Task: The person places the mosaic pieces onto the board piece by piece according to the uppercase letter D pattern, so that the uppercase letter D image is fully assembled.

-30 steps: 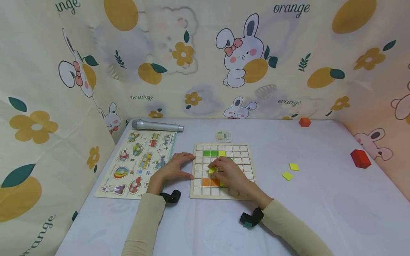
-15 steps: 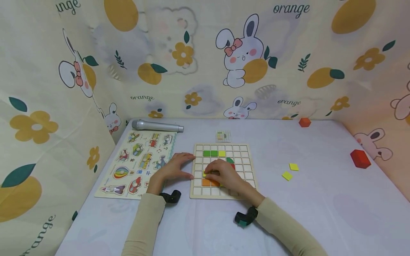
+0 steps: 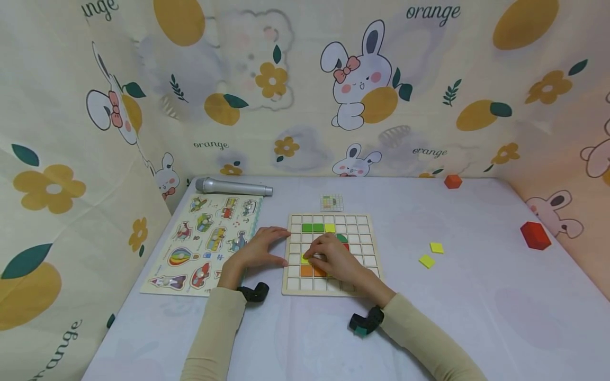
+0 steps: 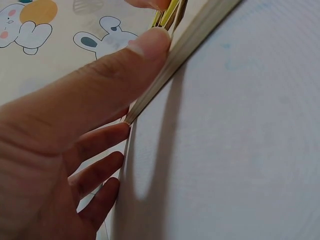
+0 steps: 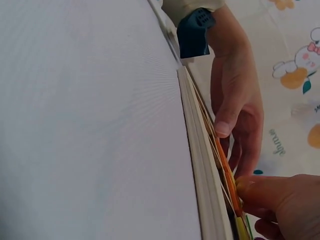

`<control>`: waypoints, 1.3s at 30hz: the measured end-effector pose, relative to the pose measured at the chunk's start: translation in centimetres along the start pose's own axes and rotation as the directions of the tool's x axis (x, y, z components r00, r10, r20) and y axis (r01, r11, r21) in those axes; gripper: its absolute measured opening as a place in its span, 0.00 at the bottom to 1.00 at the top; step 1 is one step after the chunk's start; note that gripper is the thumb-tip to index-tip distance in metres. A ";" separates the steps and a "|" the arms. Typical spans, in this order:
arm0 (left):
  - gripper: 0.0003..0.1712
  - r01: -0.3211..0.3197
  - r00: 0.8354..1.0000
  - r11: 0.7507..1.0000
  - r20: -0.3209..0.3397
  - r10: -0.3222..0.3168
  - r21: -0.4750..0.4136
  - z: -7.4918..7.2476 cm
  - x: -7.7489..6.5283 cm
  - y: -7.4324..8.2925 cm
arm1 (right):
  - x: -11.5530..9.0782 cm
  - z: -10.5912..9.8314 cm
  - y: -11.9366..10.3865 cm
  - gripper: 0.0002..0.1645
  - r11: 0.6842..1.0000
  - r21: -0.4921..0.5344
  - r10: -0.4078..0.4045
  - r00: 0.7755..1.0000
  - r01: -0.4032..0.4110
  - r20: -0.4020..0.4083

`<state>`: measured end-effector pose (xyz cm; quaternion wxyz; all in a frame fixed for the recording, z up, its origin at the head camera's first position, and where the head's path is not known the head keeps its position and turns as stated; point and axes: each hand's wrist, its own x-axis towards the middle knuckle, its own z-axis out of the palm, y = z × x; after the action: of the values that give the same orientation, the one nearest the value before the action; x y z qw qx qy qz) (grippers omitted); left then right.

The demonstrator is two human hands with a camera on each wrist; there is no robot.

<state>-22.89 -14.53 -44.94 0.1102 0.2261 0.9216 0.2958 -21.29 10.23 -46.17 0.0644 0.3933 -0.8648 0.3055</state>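
Observation:
A wooden grid board point(image 3: 366, 251) lies flat in the middle of the table. My left hand point(image 3: 259, 248) rests at its left edge, fingers and thumb spread and extended, as the left wrist view shows close up. With thumb and index finger, my right hand point(image 3: 335, 259) pinches a yellow tile point(image 3: 304, 259) at a cell just above the orange tiles point(image 3: 307, 271). Green tiles point(image 3: 313, 228) and another yellow tile point(image 3: 330, 228) fill part of an upper row. A rounded green piece point(image 3: 342, 238) and a red piece point(image 3: 346, 247) show partly behind my right hand.
Two loose yellow tiles point(image 3: 431, 255) lie right of the board. Behind it is a small pattern card point(image 3: 331, 202). A picture puzzle board point(image 3: 190, 264) and a silver microphone point(image 3: 233, 187) occupy the left. Red blocks point(image 3: 536, 236) stand at the far right.
My right hand has moved left with the yellow tile, to the cell above the orange tiles, and stayed there over the last half second. My left hand has not moved.

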 end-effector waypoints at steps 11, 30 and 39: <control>0.43 -0.009 1.000 1.000 0.004 0.009 -0.006 0.0 0.1 0.3 | -0.9 -2.5 0.3 0.14 0.999 0.027 0.036 0.999 -0.035 -0.027; 0.44 0.014 1.000 1.000 0.005 -0.014 -0.003 0.0 0.0 0.2 | -7.7 -11.9 6.2 0.18 0.992 -0.090 0.060 0.956 -0.089 -0.286; 0.45 -0.016 1.000 1.000 -0.001 0.016 0.016 0.0 -0.1 0.1 | -11.8 -14.3 9.0 0.20 0.962 -0.108 0.184 0.890 -0.249 -0.418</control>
<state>-22.82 -14.51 -44.90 0.1055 0.2344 0.9221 0.2894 -21.56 30.63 -43.09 0.2380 0.2163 -0.8927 0.3158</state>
